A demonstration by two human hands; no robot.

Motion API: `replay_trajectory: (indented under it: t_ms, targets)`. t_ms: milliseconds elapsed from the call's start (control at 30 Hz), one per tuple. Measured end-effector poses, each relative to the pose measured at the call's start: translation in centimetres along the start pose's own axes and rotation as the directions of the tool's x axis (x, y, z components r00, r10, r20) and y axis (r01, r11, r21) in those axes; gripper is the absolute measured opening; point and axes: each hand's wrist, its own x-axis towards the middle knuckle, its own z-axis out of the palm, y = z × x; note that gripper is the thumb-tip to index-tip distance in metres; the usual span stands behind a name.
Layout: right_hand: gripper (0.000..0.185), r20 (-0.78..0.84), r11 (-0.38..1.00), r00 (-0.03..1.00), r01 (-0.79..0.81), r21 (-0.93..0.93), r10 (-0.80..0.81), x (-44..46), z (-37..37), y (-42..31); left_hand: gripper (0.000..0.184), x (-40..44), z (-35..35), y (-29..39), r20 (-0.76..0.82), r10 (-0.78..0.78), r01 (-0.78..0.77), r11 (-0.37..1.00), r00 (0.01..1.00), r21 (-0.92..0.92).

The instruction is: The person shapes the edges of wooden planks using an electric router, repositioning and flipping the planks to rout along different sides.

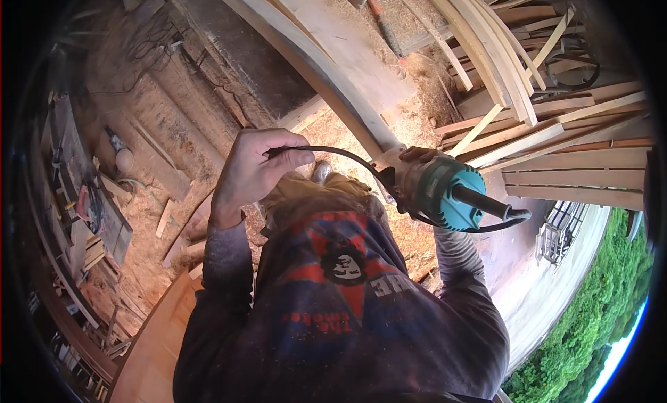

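Grip, left hand (260, 168): thumb and fingers pinched together on the black cord (340, 151), lifting a loop of it.
Grip, right hand (420, 153): apparently clamped about the tool's body, mostly hidden behind it.
Teal corded power tool (445, 191): held up in front of the torso, right of centre in the head view; exact type unclear.
Handling: likely heavy and rigid, perhaps slick with dust; best held round the housing, clear of the vents.
Cord: light, bendy.
Floor (325, 130): strewn with shavings.
Timber: curved beam (351, 108) ahead, wooden strips (486, 42) piled right.
Beyond: green foliage (577, 326).
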Motion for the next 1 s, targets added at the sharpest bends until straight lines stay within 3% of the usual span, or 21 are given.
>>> replay_trajectory:
  t_ms: [33, 67, 133, 267, 367, 433, 500, 533, 567, 633, 667, 733, 767, 900, 1000]
  targets:
    - [0.081, -0.067, 0.878, 0.990, -0.080, 0.473, 0.126, 0.9, -0.2, 0.0, 0.016, -0.2, -0.3, 0.0, -0.013, -0.017, 0.017, 1.000, 1.000, -0.010]
    - [0.077, -0.006, 0.734, 0.974, -0.167, 0.658, 0.226, 1.8, -0.4, -0.1, 0.016, -0.5, -0.6, -0.2, -0.034, -0.019, 0.019, 1.000, 0.999, -0.011]
    - [0.072, 0.047, 0.551, 0.948, -0.223, 0.804, 0.314, 3.3, -0.2, 0.0, 0.017, -1.2, -0.9, -0.8, -0.056, -0.059, 0.058, 0.998, 0.997, -0.017]
    - [0.054, -0.120, 0.683, 0.971, -0.055, 0.728, 0.206, 5.2, 1.8, -0.1, 0.018, -2.9, -1.7, -1.7, -0.123, -0.091, 0.089, 0.996, 0.988, -0.020]
    - [0.035, -0.222, 0.747, 0.918, -0.108, 0.656, 0.328, 7.1, 3.6, 2.0, 0.019, -3.9, -2.5, -2.5, -0.156, -0.112, 0.101, 0.992, 0.981, -0.078]
    - [0.027, -0.263, 0.918, 0.930, -0.148, 0.368, 0.256, 8.6, 3.4, 5.2, 0.020, -4.3, -3.2, -2.7, -0.180, -0.131, 0.119, 0.990, 0.975, -0.075]
    - [0.030, -0.159, 0.937, 0.947, -0.233, 0.261, 0.280, 11.0, 3.5, 3.3, 0.020, -4.6, -3.9, -2.9, -0.210, -0.117, 0.103, 0.992, 0.971, -0.076]
    - [0.035, -0.132, 0.915, 0.989, -0.111, -0.388, 0.063, 12.1, 4.3, 1.0, 0.020, -4.7, -4.3, -3.0, -0.225, -0.100, 0.086, 0.994, 0.969, -0.069]
    - [0.041, 0.024, 0.494, 0.996, 0.063, -0.867, -0.085, 13.3, 5.2, -1.2, 0.020, -4.8, -4.7, -3.1, -0.238, -0.103, 0.087, 0.993, 0.966, -0.077]
    - [0.049, 0.227, -0.144, 0.969, 0.212, -0.967, -0.099, 15.8, 5.8, -1.1, 0.020, -4.9, -5.6, -3.2, -0.264, -0.121, 0.099, 0.990, 0.957, -0.098]
    - [0.051, 0.262, -0.274, 0.955, 0.291, -0.917, 0.136, 17.1, 5.7, 0.7, 0.020, -4.8, -6.1, -3.2, -0.270, -0.124, 0.099, 0.990, 0.955, -0.104]
    - [0.053, 0.321, -0.702, 0.906, 0.419, -0.575, 0.277, 19.4, 6.1, 3.1, 0.021, -4.7, -7.2, -3.3, -0.288, -0.109, 0.066, 0.985, 0.951, -0.157]
    - [0.054, 0.347, -0.823, 0.872, 0.459, -0.334, 0.345, 20.5, 6.2, 4.3, 0.021, -4.6, -7.9, -3.5, -0.291, -0.113, 0.066, 0.984, 0.950, -0.166]
    - [0.032, 0.373, -0.811, 0.726, 0.563, 0.162, 0.578, 27.0, 8.0, 7.6, 0.020, -4.0, -10.9, -4.0, -0.362, -0.141, 0.070, 0.977, 0.921, -0.204]
    - [0.026, 0.242, -0.612, 0.587, 0.587, 0.531, 0.773, 33.4, 9.8, 9.1, 0.022, -3.2, -12.6, -4.8, -0.445, -0.178, 0.073, 0.968, 0.877, -0.242]
